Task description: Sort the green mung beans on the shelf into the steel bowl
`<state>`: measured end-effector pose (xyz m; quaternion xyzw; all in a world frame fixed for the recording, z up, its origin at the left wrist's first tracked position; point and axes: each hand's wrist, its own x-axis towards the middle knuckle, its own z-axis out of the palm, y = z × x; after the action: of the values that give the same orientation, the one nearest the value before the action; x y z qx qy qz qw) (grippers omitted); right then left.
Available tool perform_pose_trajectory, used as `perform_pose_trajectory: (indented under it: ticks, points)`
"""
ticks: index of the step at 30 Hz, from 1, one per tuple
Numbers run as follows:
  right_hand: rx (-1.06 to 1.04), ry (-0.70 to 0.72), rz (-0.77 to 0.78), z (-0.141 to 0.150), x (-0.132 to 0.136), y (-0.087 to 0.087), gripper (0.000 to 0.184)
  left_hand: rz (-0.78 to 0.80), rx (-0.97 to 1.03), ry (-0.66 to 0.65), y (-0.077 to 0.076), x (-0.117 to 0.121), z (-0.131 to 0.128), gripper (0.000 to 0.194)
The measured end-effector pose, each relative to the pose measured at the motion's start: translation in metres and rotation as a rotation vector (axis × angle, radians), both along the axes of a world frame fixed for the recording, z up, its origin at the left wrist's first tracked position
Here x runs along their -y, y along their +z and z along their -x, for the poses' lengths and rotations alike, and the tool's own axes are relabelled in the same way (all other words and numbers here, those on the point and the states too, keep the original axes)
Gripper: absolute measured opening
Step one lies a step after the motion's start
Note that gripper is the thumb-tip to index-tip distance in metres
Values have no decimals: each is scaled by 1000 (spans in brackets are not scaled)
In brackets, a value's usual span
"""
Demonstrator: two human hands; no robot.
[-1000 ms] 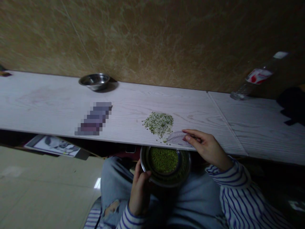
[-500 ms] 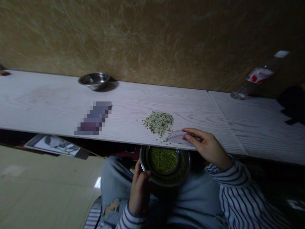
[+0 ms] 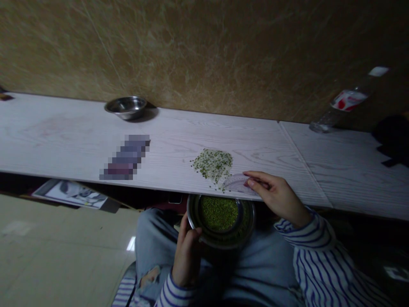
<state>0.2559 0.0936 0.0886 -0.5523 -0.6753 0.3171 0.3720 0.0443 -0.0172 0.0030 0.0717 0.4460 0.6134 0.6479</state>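
Note:
My left hand (image 3: 188, 251) grips the left rim of a metal bowl (image 3: 252, 219), which sits just below the table's front edge, over my lap. Green beans (image 3: 220, 213), like mung beans, cover the bowl's bottom. Pinched in my right hand (image 3: 275, 192) is a clear plastic protractor (image 3: 234, 182), lying low over the tabletop near the edge. Its curved side touches or nearly touches a spread pile of white grains mixed with green beans (image 3: 214, 164). A few loose beans lie between the pile and the edge.
A second metal bowl (image 3: 126, 107) stands by the wall at the back left. A blurred-out flat object (image 3: 126, 157) lies left of the pile. At the right are a plastic bottle (image 3: 348, 101) and a dark item (image 3: 393, 140). Papers (image 3: 73, 194) rest on a shelf under the table (image 3: 64, 140).
My right hand and the protractor have shifted very slightly left. The left hand, the bowl and the pile look almost the same.

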Motion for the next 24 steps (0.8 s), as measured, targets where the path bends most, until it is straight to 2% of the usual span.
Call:
perform_pose_trajectory:
  ticks: [6,16,24]
  points:
    - [-23,16,9,-1,1,1,30,-29,2,-7,-4,-1,1,59]
    - [-40,-19,22,-5,4,0,34,-6,8,-4,2,-1,0,67]
    - [58,19,1,-1,3,10,30,-33,27,-20,0,-1,0,65]
